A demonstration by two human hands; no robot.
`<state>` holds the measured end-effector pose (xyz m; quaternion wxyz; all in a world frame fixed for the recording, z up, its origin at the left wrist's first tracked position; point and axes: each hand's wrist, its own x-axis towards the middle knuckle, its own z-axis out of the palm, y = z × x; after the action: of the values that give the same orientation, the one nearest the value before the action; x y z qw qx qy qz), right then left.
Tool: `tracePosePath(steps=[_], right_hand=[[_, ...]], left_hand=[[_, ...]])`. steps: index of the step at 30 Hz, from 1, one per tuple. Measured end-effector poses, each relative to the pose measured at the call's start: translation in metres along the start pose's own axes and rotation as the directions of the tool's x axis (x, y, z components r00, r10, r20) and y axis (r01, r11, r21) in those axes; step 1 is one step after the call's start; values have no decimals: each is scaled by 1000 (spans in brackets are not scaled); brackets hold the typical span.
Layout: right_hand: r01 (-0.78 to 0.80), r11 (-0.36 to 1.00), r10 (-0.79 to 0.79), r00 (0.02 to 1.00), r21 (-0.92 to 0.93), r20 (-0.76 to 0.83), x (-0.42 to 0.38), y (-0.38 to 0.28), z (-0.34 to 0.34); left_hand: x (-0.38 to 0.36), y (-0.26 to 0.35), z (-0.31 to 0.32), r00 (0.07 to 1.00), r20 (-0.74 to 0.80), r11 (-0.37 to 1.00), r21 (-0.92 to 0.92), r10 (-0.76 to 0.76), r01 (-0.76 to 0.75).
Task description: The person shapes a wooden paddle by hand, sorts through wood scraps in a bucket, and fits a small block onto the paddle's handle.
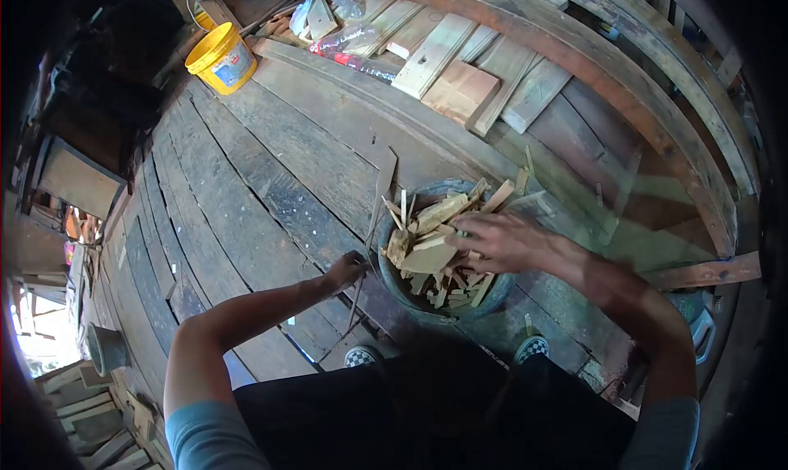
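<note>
A dark round tub [398,293] stands on the plank floor, heaped with broken wood scraps [435,215]. Over the right part of the heap is my right hand [492,242], its fingers reaching onto the scraps and partly spread; whether they grip a piece is unclear. At the tub's left side, my left hand [349,271] is curled, with its fingers closed near a long thin strip [373,224] that runs past the tub. What that hand holds, if anything, is too dark to make out.
A yellow bucket [223,59] sits at the upper left. Boards and wood blocks [462,91] lie behind a low beam at the top. A curved wooden frame [566,55] crosses the upper right. My shoes flank the tub's near side.
</note>
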<state>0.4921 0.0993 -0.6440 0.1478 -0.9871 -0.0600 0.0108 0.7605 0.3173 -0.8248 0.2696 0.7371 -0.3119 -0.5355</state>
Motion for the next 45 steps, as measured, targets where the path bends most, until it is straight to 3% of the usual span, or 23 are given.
tracePosePath(steps=[7, 9, 11, 15, 19, 23, 24, 25, 28, 29, 31, 33, 35, 39, 41, 43, 45], right_hand=[[-108, 960, 150, 978, 258, -148, -1, 10, -10], [-198, 929, 231, 970, 314, -72, -3, 7, -22], [-226, 902, 278, 956, 367, -96, -6, 11, -23], [-326, 831, 392, 918, 451, -60, -9, 19, -22], [-322, 832, 419, 898, 453, -131, -9, 21, -21], [-396, 828, 477, 870, 397, -126, -9, 22, -28], [-361, 858, 448, 874, 366, -188, -9, 25, -28], [-363, 857, 449, 874, 366, -185, -8, 27, -33], [-518, 732, 557, 829, 442, 48, 2, 12, -75], [-519, 731, 559, 828, 442, 48, 0, 15, -73], [-313, 833, 445, 869, 457, -216, -4, 28, -67], [-353, 809, 484, 854, 471, -190, -3, 27, -74], [-337, 739, 523, 833, 584, -181, -5, 21, -85], [-299, 748, 518, 822, 592, -238, -12, 29, -84], [-256, 678, 532, 818, 690, -219, -18, 26, -88], [-112, 681, 432, 859, 723, -274, -27, 23, -93], [-120, 748, 390, 875, 652, -286, -41, 18, -100]], left_hand=[[5, -9, -1, 1000, 14, 1000, 14, 10, -11], [2, -5, -1, 1000, 10, 998, -54, -13, 14], [7, -10, -3, 999, 38, 997, -82, -3, 6], [10, -15, -5, 999, 28, 1000, -10, 30, -30], [17, -30, -6, 996, 77, 986, -166, 41, -28], [6, -15, -8, 989, 126, 975, -218, 81, -52], [5, -13, -7, 993, 106, 985, -171, 53, -35], [5, -12, -6, 996, 84, 992, -126, 27, -16], [2, -3, -3, 998, 59, 997, -72, -7, 11], [1, -2, -3, 998, 62, 997, -72, -6, 11], [0, 0, -1, 998, 58, 995, -100, -8, 14], [1, -1, -1, 998, 55, 997, -82, -9, 13], [3, -5, -3, 999, 51, 998, -65, -10, 13], [3, -8, -4, 996, 82, 993, -119, 21, -11], [3, -6, -5, 995, 93, 990, -143, 27, -13], [4, -6, -6, 992, 109, 987, -154, 64, -47], [5, -11, -7, 990, 117, 978, -202, 82, -57]])
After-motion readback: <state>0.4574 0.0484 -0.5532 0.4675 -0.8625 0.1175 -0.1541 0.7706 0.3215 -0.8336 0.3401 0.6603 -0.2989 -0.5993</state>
